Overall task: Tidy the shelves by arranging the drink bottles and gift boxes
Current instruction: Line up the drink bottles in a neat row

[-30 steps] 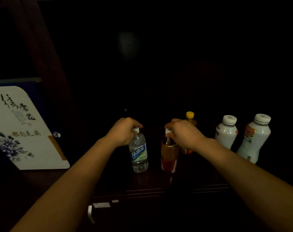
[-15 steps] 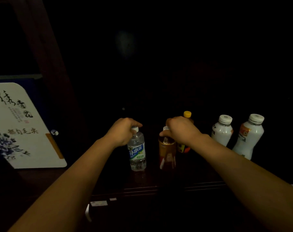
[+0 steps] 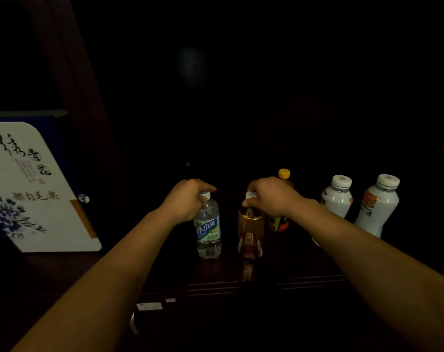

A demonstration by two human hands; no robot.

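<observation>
On a dark wooden shelf [image 3: 241, 280] two bottles stand upright side by side. My left hand [image 3: 188, 199] grips the white cap and neck of a clear water bottle [image 3: 207, 232] with a blue and green label. My right hand [image 3: 271, 196] grips the capped top of an amber tea bottle [image 3: 250, 232] with a red and white label. Behind that hand stands a yellow-capped bottle [image 3: 282, 199]. Two white milk bottles [image 3: 336, 196] [image 3: 377, 204] stand to the right.
A white gift box [image 3: 33, 189] with calligraphy and blue flowers leans at the far left of the shelf. The shelf's back and upper part are very dark. Small white labels [image 3: 150, 306] sit on the shelf's front edge below.
Both hands keep their grip on the two bottle tops. The amber bottle has turned or shifted slightly under my right hand; the whole scene has drifted a little left in view.
</observation>
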